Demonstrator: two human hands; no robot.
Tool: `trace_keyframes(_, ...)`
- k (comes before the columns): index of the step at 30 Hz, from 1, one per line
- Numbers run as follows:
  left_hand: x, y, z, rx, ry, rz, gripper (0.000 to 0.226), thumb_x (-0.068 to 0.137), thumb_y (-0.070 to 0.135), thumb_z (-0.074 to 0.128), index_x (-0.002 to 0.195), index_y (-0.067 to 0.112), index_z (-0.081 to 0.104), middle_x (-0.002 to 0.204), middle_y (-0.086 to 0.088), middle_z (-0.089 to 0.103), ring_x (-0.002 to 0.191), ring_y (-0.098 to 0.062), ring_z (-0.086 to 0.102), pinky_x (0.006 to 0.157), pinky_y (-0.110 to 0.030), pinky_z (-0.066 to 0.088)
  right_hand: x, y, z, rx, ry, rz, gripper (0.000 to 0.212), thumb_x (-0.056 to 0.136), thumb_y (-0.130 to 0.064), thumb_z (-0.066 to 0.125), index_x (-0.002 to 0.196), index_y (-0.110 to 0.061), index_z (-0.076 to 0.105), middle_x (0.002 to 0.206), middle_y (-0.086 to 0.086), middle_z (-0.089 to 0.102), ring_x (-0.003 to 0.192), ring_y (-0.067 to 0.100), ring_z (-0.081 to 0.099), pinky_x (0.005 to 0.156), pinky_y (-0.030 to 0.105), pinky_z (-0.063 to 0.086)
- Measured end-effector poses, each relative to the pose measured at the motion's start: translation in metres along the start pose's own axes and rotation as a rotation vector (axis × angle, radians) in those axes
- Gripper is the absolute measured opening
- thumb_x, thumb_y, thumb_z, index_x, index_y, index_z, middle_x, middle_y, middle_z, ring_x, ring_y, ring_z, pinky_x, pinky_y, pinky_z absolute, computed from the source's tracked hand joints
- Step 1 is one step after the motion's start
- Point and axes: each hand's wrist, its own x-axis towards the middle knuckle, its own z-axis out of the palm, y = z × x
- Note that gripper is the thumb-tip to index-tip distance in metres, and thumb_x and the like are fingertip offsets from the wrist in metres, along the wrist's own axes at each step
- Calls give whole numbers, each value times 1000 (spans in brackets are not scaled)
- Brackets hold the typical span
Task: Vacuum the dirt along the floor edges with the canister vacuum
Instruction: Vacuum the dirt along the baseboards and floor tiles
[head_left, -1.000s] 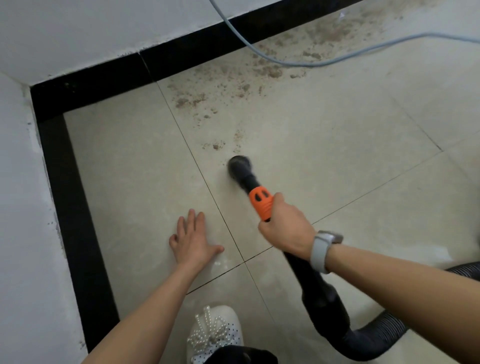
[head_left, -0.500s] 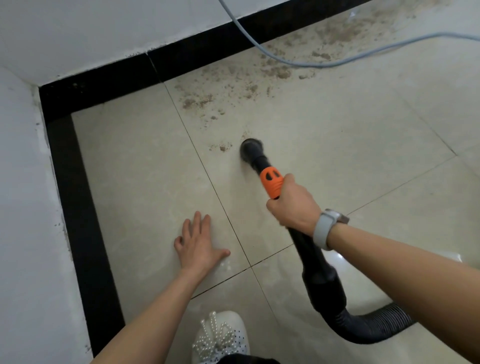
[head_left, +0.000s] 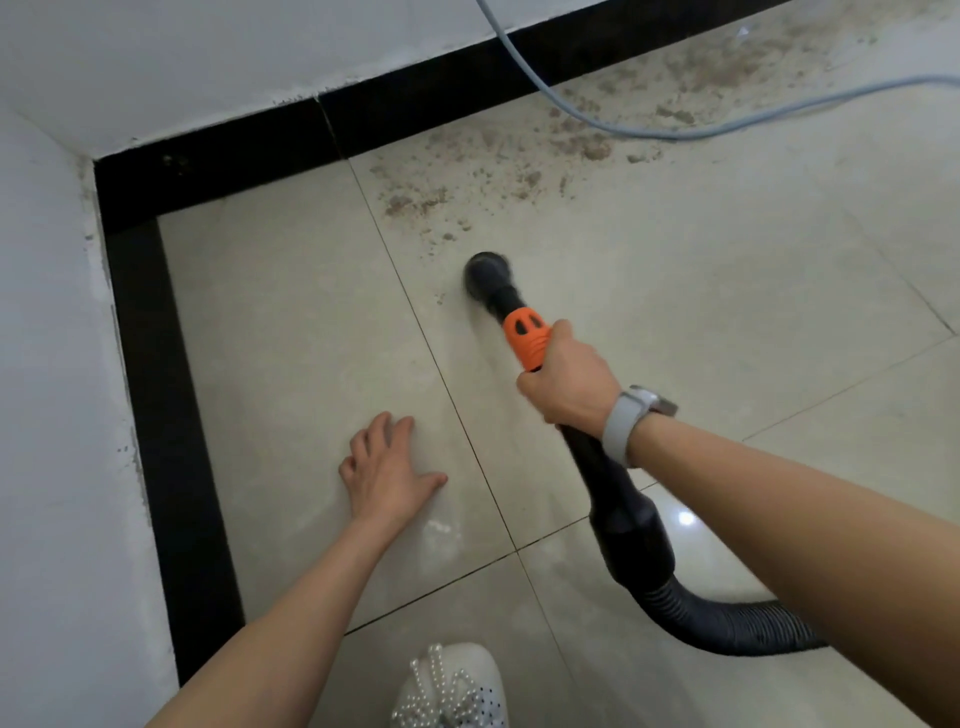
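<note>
Your right hand (head_left: 569, 384) has its fingers clenched round the vacuum wand (head_left: 587, 457) just behind the orange collar (head_left: 525, 338), thumb side toward the nozzle, and that grip looks firm enough to steer with. Your left hand (head_left: 387, 470) lies flat on the tile floor (head_left: 291, 322) with fingers spread and relaxed, grasping nothing, serving as a prop. From the collar the wand runs to the round brush nozzle (head_left: 485, 275), which sits on the tile just short of the nearest specks of the dirt (head_left: 467, 202). That dirt spreads in a band from there up to the black skirting (head_left: 415, 104) and off to the right, thickest along the wall edge, so most of the job seems to lie ahead. Keep the nozzle flat against the tile and push forward in slow, overlapping strokes toward the skirting, then work rightward along it. Mind the grey cable (head_left: 613, 124) lying across the dirt near the wall; lift or slide it aside rather than dragging the brush over it. The ribbed hose (head_left: 737, 623) trails behind to your right with slack, so it should not pull you back.
</note>
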Motion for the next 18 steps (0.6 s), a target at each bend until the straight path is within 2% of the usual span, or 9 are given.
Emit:
trace_keyframes(2,6,-1,-3,16,8,-10,79,76,46,71,141,29,31,153,0,16,139,-25,14,110,-40,18,-10,-17,22,-102,-112,-109,28,86,-17,53,107,-10,36,107,17,61,91,37,61,69,34,42)
trace_keyframes(4,12,-2,-6,31,3,-20,78,76,45,71,141,29,31,152,-1,16,138,-25,15,110,-41,19,-14,-27,39,-164,-166,-173,30,87,-19,54,110,-10,37,105,15,61,83,34,55,66,33,37)
trace_keyframes(7,21,-7,-13,16,-1,-44,79,76,43,71,142,28,31,152,-2,17,139,-26,14,111,-42,18,0,-21,30,-131,-110,-129,27,86,-19,53,102,-13,33,94,12,57,78,33,55,66,35,41)
trace_keyframes(10,28,-14,-19,-17,-6,-64,84,74,43,73,143,25,29,154,-3,15,140,-26,11,111,-43,18,19,-9,1,-18,-36,-22,26,84,-16,52,99,-13,31,93,13,58,78,36,63,72,44,54)
trace_keyframes(13,29,-17,-22,-12,8,-76,92,73,45,75,146,24,24,156,-1,12,142,-24,9,111,-43,18,18,-8,-8,49,-17,25,24,84,-13,51,100,-12,33,84,8,54,68,32,63,65,42,56)
trace_keyframes(16,28,-19,-19,-28,20,-80,94,74,46,73,148,23,21,158,0,10,144,-22,7,112,-42,17,-12,-11,13,-13,-164,-49,26,84,-14,53,99,-12,33,87,11,56,74,36,64,66,41,53)
trace_keyframes(18,27,-24,-19,-57,49,-70,88,77,43,72,148,19,25,158,0,13,144,-21,9,113,-42,18,-37,-9,28,-61,-286,-101,27,83,-16,55,101,-12,35,88,10,57,71,33,60,62,36,49)
